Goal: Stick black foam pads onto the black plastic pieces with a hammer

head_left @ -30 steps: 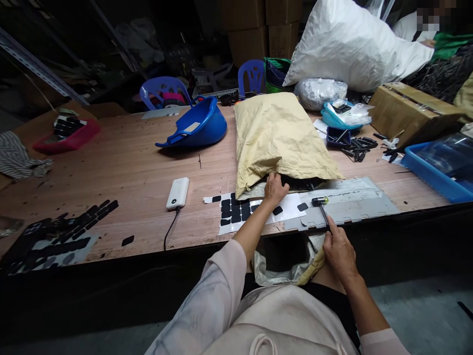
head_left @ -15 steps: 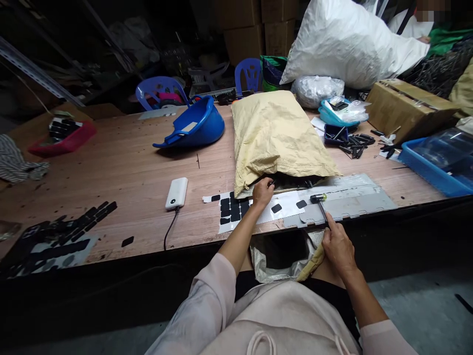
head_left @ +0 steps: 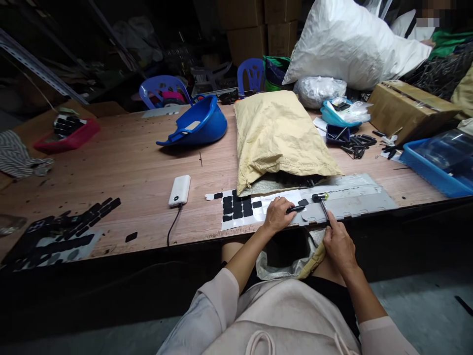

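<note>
My left hand (head_left: 278, 214) pinches a small black rod-like part (head_left: 296, 209) over the white sheet at the table's front edge. Gripped by its handle in my right hand (head_left: 339, 244) is a small hammer (head_left: 320, 197), its head resting over the grey board (head_left: 351, 201). Rounded black pads (head_left: 237, 207) cover the left part of the white sheet, and one more pad (head_left: 303, 202) lies just beyond the black part. Behind my left hand lies a yellow sack (head_left: 286, 133), its dark open mouth facing me.
A white power bank (head_left: 180, 190) with a cable lies left of the sheet. Farther back are a blue basin (head_left: 203, 123) and a red tray (head_left: 68, 140). On the right stand a cardboard box (head_left: 410, 108) and a blue tray (head_left: 436, 170). Black strips (head_left: 98, 217) lie at left.
My left hand has moved from the sack's mouth toward me and right, bringing the black part over the sheet. My right hand still holds the hammer in nearly the same place.
</note>
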`<state>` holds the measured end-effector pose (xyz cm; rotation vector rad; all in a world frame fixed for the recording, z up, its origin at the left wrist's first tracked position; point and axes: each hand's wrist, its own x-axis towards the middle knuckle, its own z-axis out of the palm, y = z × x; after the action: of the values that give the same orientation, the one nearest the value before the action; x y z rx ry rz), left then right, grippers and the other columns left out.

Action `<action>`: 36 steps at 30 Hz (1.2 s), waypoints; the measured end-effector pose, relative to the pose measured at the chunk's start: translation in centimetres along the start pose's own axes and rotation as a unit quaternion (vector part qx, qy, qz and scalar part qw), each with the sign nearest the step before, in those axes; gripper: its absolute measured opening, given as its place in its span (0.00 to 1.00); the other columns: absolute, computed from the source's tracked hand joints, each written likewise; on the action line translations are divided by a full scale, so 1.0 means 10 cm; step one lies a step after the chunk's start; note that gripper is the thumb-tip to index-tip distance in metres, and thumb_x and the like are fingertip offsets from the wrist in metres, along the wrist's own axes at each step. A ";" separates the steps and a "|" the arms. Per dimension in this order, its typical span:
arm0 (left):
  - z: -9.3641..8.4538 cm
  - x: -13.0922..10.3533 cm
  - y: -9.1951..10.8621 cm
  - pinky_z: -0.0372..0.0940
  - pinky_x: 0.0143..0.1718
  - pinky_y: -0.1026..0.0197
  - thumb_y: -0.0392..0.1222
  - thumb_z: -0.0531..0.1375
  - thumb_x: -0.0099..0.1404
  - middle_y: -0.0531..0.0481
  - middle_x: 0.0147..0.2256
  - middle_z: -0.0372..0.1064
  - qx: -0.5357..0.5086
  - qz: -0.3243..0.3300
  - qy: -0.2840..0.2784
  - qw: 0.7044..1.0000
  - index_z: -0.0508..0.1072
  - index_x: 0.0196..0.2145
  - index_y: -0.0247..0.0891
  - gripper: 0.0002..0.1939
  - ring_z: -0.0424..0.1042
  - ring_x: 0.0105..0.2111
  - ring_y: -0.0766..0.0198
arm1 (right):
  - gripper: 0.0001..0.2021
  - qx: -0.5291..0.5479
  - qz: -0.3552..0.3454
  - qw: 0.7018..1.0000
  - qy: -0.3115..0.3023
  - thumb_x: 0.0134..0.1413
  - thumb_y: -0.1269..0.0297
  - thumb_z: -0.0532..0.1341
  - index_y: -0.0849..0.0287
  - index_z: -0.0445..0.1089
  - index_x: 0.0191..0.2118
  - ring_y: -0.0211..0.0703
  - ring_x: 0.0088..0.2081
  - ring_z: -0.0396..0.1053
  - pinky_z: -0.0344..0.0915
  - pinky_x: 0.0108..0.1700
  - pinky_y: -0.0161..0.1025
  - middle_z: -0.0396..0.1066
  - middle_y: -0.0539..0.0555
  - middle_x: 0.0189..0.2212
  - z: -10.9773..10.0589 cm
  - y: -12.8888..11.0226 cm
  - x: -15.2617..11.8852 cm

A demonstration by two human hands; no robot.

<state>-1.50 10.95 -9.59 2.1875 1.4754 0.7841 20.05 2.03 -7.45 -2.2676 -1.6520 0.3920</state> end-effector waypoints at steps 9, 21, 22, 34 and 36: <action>0.05 -0.02 -0.09 0.66 0.50 0.51 0.40 0.71 0.64 0.47 0.39 0.76 -0.019 0.012 0.010 1.000 0.82 0.45 0.41 0.11 0.71 0.42 0.54 | 0.30 0.214 -0.060 0.974 0.035 0.65 0.57 0.57 0.54 0.69 0.70 0.51 0.49 0.76 0.73 0.53 0.48 0.77 0.59 0.55 0.11 0.26 0.02; 0.04 0.03 -0.08 0.66 0.50 0.52 0.41 0.71 0.64 0.48 0.38 0.76 -0.037 -0.017 -0.023 0.999 0.84 0.42 0.44 0.08 0.72 0.43 0.54 | 0.29 0.290 -0.153 0.945 -0.009 0.70 0.51 0.56 0.56 0.68 0.71 0.50 0.57 0.77 0.73 0.62 0.47 0.78 0.60 0.59 0.35 0.18 -0.32; 0.04 0.03 -0.08 0.66 0.50 0.52 0.41 0.71 0.64 0.48 0.38 0.76 -0.038 -0.020 -0.026 0.999 0.84 0.42 0.44 0.08 0.72 0.44 0.54 | 0.29 0.287 -0.154 0.945 -0.003 0.70 0.51 0.57 0.56 0.68 0.71 0.49 0.56 0.78 0.73 0.61 0.46 0.78 0.60 0.59 0.35 0.18 -0.32; 0.03 0.05 -0.07 0.67 0.52 0.51 0.41 0.70 0.65 0.48 0.39 0.76 -0.042 -0.019 -0.035 0.998 0.84 0.42 0.44 0.08 0.73 0.45 0.53 | 0.29 0.272 -0.138 0.952 -0.017 0.70 0.52 0.56 0.57 0.67 0.71 0.50 0.56 0.78 0.74 0.60 0.47 0.77 0.60 0.60 0.25 0.09 -0.35; 0.02 0.05 -0.06 0.67 0.52 0.51 0.40 0.70 0.64 0.48 0.39 0.76 -0.038 -0.024 -0.035 0.998 0.84 0.43 0.44 0.08 0.73 0.45 0.53 | 0.29 0.280 -0.156 0.947 -0.022 0.70 0.53 0.56 0.57 0.67 0.71 0.50 0.58 0.76 0.73 0.62 0.47 0.76 0.60 0.61 0.24 0.04 -0.37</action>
<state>-1.63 11.65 -9.99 2.0950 1.4346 0.7282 18.37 -1.36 -9.65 -1.5689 -1.6224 0.7285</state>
